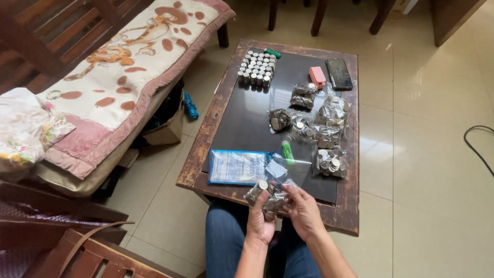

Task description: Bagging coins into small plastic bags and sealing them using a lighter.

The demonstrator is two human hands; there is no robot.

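My left hand and my right hand meet at the near edge of a low wooden table with a dark glass top. Together they grip a small clear bag of coins. Just beyond my hands lie a flat blue-and-white packet of plastic bags, a loose clear bag and a green lighter. Several filled coin bags are heaped on the right half of the table.
Upright stacks of coins stand at the table's far left, with a green marker, a pink box and a dark phone beside them. A cushioned wooden bench runs along the left. A black cable lies on the tiled floor.
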